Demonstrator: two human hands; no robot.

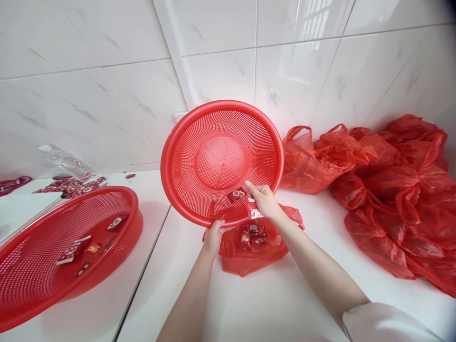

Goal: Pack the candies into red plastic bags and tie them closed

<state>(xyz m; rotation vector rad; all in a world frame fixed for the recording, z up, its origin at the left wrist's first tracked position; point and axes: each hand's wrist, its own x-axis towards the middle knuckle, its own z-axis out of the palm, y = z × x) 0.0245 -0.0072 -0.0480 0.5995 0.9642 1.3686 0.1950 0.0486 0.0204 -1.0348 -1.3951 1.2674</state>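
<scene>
A red plastic colander basket (221,161) is tilted up on its edge, its inside facing me. My left hand (213,237) is closed on its lower rim; whether it also pinches the bag there is hidden. My right hand (264,202) is closed round a red and white snack packet (254,210) at the basket's lower right. Another small red packet (236,194) lies inside the basket. Right below the rim sits an open red plastic bag (242,261) with several small red packets (253,233) in it.
At the left stands a larger red colander basket (130,204) with several packets inside. Behind it are a clear plastic bottle (67,161) and scattered red wrappers (76,186). Filled red plastic bags (402,190) pile up at the right along the tiled wall (221,73).
</scene>
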